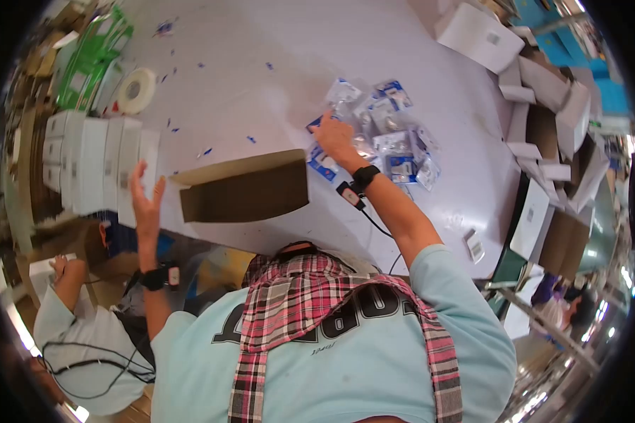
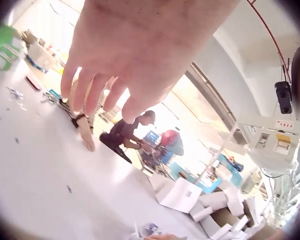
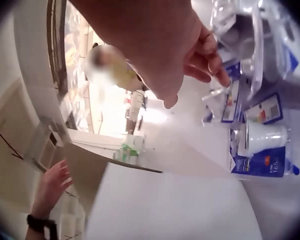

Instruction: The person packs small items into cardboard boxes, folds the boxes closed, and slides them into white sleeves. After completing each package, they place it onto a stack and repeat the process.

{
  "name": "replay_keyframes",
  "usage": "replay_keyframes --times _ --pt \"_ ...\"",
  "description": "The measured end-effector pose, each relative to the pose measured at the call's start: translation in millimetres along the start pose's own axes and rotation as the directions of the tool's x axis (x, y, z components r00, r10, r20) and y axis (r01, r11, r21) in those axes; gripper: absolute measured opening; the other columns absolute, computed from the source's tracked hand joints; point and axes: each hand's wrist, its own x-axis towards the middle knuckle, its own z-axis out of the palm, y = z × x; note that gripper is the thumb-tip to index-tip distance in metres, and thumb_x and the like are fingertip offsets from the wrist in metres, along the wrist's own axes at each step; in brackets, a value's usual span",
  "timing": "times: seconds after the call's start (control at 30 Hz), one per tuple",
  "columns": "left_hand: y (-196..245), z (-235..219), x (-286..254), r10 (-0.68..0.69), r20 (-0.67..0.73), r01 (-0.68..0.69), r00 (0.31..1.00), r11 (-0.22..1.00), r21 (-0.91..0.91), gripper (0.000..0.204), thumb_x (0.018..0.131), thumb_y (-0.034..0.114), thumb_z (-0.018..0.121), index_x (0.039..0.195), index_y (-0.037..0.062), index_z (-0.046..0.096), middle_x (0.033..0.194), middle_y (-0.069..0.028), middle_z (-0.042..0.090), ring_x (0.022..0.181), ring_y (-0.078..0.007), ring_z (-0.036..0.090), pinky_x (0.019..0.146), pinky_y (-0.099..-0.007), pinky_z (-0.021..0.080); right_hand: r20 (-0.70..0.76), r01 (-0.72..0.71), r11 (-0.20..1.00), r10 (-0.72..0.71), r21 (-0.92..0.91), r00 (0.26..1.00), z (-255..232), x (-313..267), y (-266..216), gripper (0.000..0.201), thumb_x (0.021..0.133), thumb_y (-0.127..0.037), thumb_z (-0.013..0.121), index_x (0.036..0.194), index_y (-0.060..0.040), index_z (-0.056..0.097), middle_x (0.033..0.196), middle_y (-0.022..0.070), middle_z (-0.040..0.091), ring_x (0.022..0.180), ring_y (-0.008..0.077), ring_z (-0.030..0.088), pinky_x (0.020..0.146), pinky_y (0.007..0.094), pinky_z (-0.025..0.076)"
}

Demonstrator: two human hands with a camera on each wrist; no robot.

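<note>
Right hand (image 1: 334,136) with relaxed fingers on the bulb packets (image 1: 388,134); left hand (image 1: 145,199) spread, well apart.

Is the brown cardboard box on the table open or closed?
Open: the cardboard box lies on its side and its dark interior shows.

I'm in a packing workshop or warehouse. My white surface (image 1: 275,49) carries a heap of bagged goods (image 1: 384,130), a brown carton (image 1: 243,187), a tape roll (image 1: 135,90) and rows of white boxes (image 1: 95,166). More flattened boxes (image 1: 543,120) pile up alongside, and other workers (image 2: 132,132) stand at benches beyond.
</note>
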Motion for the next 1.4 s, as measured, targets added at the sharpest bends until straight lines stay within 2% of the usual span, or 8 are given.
replay_keyframes --times 0.13,0.3,0.53,0.97,1.07,1.27,1.37,1.4 --pt "-65 32 -75 -0.344 0.130 0.368 0.930 0.875 -0.316 0.066 0.087 0.024 0.062 0.140 0.0023 0.030 0.139 -0.0149 0.037 0.133 -0.0278 0.029 0.105 -0.0372 0.027 -0.006 0.054 0.999 -0.054 -0.002 0.999 0 -8 4 0.045 0.084 -0.042 0.060 0.104 -0.0032 0.051 0.082 0.0153 0.067 0.079 0.0336 0.065 0.068 0.0421 0.050" --pt "-95 92 -87 -0.312 0.200 0.370 0.929 0.757 -0.539 0.044 0.091 0.019 0.056 0.129 0.0002 0.044 0.123 -0.0089 0.052 0.114 -0.0166 0.044 0.093 -0.0296 0.036 -0.105 0.099 0.754 -0.041 0.649 0.994 -64 -56 -7 0.035 0.082 -0.024 0.067 0.105 -0.0030 0.052 0.080 0.0121 0.065 0.073 0.0192 0.064 0.064 0.0303 0.050" --pt "-121 137 -94 -0.268 0.234 0.349 0.935 0.820 -0.454 0.029 0.094 0.026 0.052 0.111 0.0035 0.059 0.099 0.0001 0.060 0.090 -0.0095 0.051 0.079 -0.0283 0.042 -0.198 0.384 0.521 -0.378 0.762 0.904 -123 -143 -77 0.027 0.077 0.003 0.067 0.098 -0.0037 0.051 0.102 0.0077 0.063 0.085 0.0143 0.061 0.072 0.0277 0.053" --pt "-68 139 -109 -0.337 0.313 0.459 0.888 0.680 -0.571 0.058 0.095 0.049 0.043 0.126 -0.0003 0.048 0.108 -0.0066 0.057 0.101 -0.0183 0.053 0.090 -0.0353 0.043 -0.069 0.561 0.714 -0.591 0.418 0.804 86 -118 -121 0.012 0.079 -0.005 0.058 0.090 0.0001 0.055 0.090 0.0188 0.057 0.080 0.0414 0.058 0.069 0.0473 0.047" --pt "-81 152 -114 -0.292 0.351 0.447 0.889 0.715 -0.538 0.047 0.093 0.042 0.051 0.113 0.0001 0.054 0.095 -0.0018 0.054 0.087 -0.0123 0.050 0.078 -0.0316 0.043 0.033 0.506 0.720 -0.589 0.475 0.808 96 -115 -122 0.016 0.076 -0.012 0.063 0.087 -0.0007 0.058 0.092 0.0180 0.057 0.084 0.0372 0.059 0.073 0.0437 0.047" --pt "-69 167 -119 -0.046 0.045 0.059 0.998 0.934 -0.352 0.030 0.091 0.016 0.054 0.114 -0.0023 0.052 0.097 -0.0154 0.057 0.087 -0.0293 0.055 0.078 -0.0365 0.043 0.225 0.131 0.767 -0.340 0.628 0.913 104 -114 -139 0.024 0.074 -0.017 0.065 0.091 -0.0012 0.064 0.090 0.0201 0.064 0.087 0.0331 0.062 0.079 0.0406 0.047" --pt "-56 158 -117 -0.067 0.043 0.074 0.997 0.973 -0.216 0.026 0.091 0.012 0.051 0.114 -0.0005 0.053 0.099 -0.0208 0.056 0.086 -0.0360 0.054 0.078 -0.0386 0.043 0.344 0.033 0.791 -0.302 0.611 0.889 96 -113 -143 0.024 0.075 -0.019 0.066 0.091 -0.0019 0.064 0.089 0.0173 0.064 0.086 0.0322 0.062 0.080 0.0408 0.047" --pt "-58 160 -117 -0.062 0.034 0.068 0.998 0.978 -0.198 0.026 0.091 0.012 0.051 0.114 -0.0003 0.053 0.098 -0.0206 0.056 0.086 -0.0355 0.054 0.078 -0.0390 0.043 0.197 0.185 0.779 -0.367 0.599 0.909 90 -117 -143 0.022 0.076 -0.018 0.066 0.091 -0.0019 0.064 0.089 0.0160 0.064 0.085 0.0305 0.062 0.079 0.0397 0.048"
